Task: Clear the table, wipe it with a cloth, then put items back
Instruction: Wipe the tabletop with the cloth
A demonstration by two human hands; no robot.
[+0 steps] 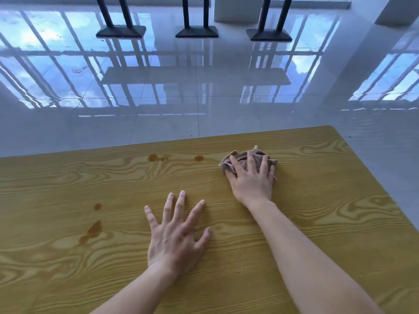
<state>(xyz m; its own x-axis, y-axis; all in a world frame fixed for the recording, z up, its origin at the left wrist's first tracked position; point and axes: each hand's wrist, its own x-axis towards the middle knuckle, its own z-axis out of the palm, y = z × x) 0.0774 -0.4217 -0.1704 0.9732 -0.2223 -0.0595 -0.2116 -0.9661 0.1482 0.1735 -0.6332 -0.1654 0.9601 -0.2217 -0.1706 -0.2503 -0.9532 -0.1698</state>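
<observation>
A yellow wood-grain table (68,268) fills the lower half of the head view. My right hand (251,180) presses flat on a crumpled brownish cloth (240,156) near the table's far right part, fingers spread over it. My left hand (174,234) rests flat on the bare tabletop in the middle, fingers apart, holding nothing. Brown liquid stains lie on the wood: two spots near the far edge (154,157) (199,158) and a smear with a small drop at the left (91,231).
Beyond the table's far edge is a glossy white tiled floor (204,98) reflecting windows. Three dark metal table bases (121,31) (196,32) (271,35) stand at the back. The table's right edge (374,182) runs diagonally toward me.
</observation>
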